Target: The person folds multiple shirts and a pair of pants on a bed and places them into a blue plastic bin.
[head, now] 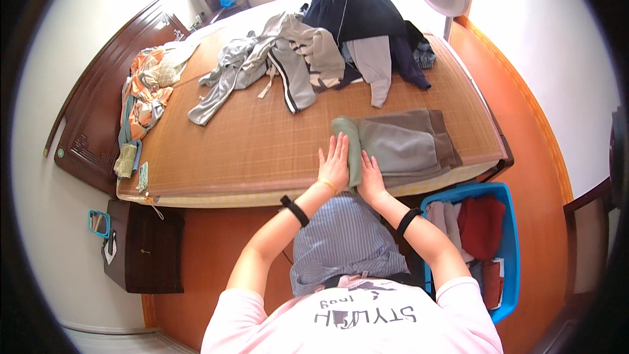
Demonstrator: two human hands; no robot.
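Observation:
A grey and brown garment (400, 143), apparently folded trousers, lies flat near the bed's front edge. Across its left end runs a green fabric strip (349, 145); I cannot tell whether it belongs to the same garment. My left hand (335, 163) lies against the strip's left side, fingers stretched out and thumb apart. On the other side, my right hand (371, 177) rests where the green strip meets the grey cloth, also with fingers extended. Neither hand is closed around the fabric.
Grey clothes (290, 59) and a dark jacket (354, 10) are heaped farther back on the woven bed mat (236, 150). A phone (143, 177) lies at the left edge. A blue bin (512, 250) holding clothes stands right; a nightstand (152, 250) stands left.

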